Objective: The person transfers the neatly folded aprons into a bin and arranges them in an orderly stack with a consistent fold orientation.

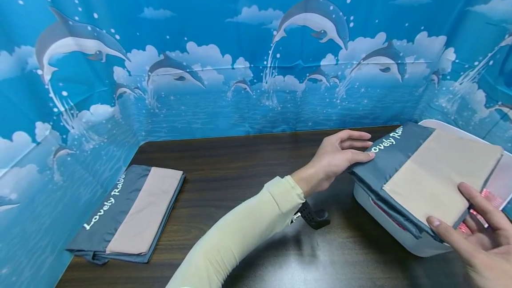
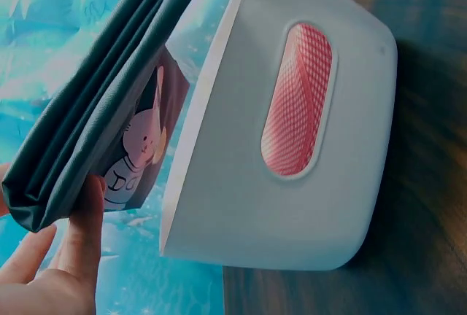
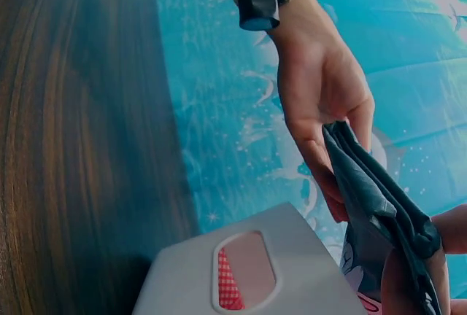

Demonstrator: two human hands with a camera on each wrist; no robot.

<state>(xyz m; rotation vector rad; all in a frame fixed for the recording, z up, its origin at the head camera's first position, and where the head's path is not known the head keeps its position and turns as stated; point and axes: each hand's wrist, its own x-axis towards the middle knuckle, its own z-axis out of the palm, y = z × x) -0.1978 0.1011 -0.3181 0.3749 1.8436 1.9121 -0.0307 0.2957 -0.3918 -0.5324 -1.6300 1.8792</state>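
Both hands hold a folded dark grey-and-beige cloth (image 1: 440,172) with white lettering, tilted over a white plastic bin (image 1: 404,234). My left hand (image 1: 326,159) grips its left edge, thumb on top. At the near right corner my right hand (image 1: 480,234) pinches it between thumb and fingers. From the side, the left wrist view shows the stacked folds and a rabbit print (image 2: 142,140) on the underside. Red-and-white checked fabric (image 2: 299,100) shows through the bin's handle opening.
A second folded grey-and-pink cloth (image 1: 132,212) with "Lovely Rabbit" lettering lies on the left of the dark wooden table (image 1: 224,181). A blue dolphin-print curtain (image 1: 240,34) stands behind the table and along its sides. A black wrist-worn camera (image 1: 314,217) hangs below the left wrist.
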